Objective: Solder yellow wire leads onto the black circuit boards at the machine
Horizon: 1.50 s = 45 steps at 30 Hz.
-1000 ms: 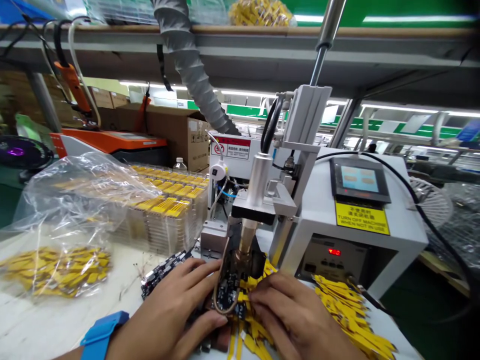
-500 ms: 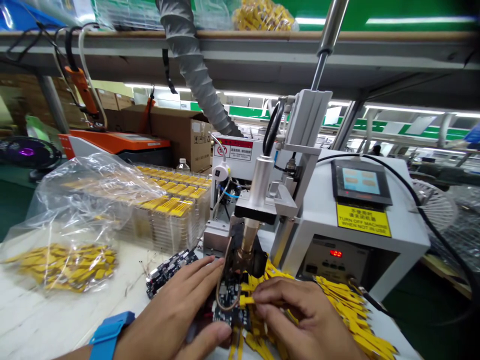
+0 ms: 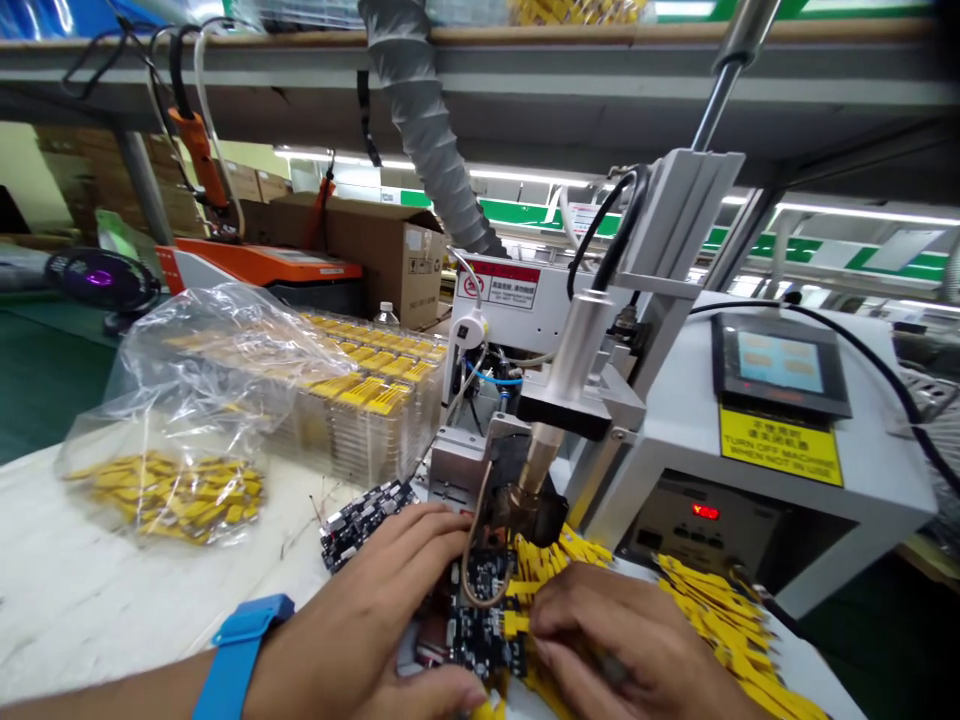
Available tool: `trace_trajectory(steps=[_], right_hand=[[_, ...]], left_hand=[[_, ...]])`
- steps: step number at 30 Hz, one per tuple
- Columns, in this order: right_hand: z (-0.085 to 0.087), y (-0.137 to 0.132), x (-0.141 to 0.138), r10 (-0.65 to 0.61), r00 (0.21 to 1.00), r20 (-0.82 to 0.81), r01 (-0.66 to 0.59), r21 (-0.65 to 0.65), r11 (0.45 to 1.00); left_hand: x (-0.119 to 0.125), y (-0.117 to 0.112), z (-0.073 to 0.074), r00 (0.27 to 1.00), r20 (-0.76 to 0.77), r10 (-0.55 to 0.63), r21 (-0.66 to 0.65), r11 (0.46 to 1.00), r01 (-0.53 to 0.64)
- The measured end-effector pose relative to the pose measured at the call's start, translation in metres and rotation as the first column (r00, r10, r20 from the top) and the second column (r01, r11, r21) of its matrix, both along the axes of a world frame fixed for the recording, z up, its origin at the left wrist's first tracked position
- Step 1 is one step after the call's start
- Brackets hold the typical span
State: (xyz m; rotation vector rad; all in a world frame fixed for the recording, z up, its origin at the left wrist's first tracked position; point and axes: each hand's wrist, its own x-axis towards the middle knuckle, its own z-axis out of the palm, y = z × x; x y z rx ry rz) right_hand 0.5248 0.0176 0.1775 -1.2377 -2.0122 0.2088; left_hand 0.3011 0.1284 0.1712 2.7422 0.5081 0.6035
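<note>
Circuit board (image 3: 480, 620) is sitting right under the brass nozzle (image 3: 536, 470) of a white benchtop machine (image 3: 885, 500), with a thin bent wire (image 3: 466, 550) looping down in front of it. My read is that the left hand (image 3: 375, 600) has the board's edge between its fingers and thumb, and there's a blue wrist strap (image 3: 240, 655) on that arm. The right hand (image 3: 630, 640) is curled over the yellow tabs (image 3: 517, 625) right beside the board, but I can't tell if it's actually pinching one. The two hands are apart, with the board between them.

More yellow tabs spill across the bench to the right in a big pile (image 3: 720, 620). Just left of the hands there's a strip of black boards (image 3: 367, 525), and behind that a plastic bag of yellow bits (image 3: 172, 500) and a stack of clear trays (image 3: 367, 425). The machine's got a small touchscreen (image 3: 780, 360) and a yellow warning label (image 3: 780, 445).
</note>
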Motion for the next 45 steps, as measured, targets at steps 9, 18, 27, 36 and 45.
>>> trace_trajectory(steps=[9,18,27,36,45], right_hand=[[-0.006,0.008,-0.004,-0.097,0.995,0.01,0.095,0.119,0.988],[-0.004,0.006,-0.002,-0.111,0.992,0.057,0.104,0.11,0.989],[-0.005,0.004,0.0,-0.122,0.991,0.06,0.121,0.009,0.993],[-0.005,0.004,-0.002,-0.118,0.993,-0.006,0.119,0.019,0.993],[-0.003,0.003,-0.001,-0.115,0.993,0.003,0.115,0.016,0.993]], left_hand=[[0.015,0.015,0.02,0.993,-0.11,-0.033,-0.023,0.999,0.03],[0.015,0.013,0.023,0.984,-0.059,-0.166,0.038,0.985,0.168],[0.014,0.008,0.017,0.992,-0.048,-0.115,0.085,0.989,0.119],[0.011,0.008,0.005,0.998,0.062,-0.028,0.016,1.0,0.027],[0.013,0.01,0.004,0.998,0.068,-0.014,0.012,1.0,0.013]])
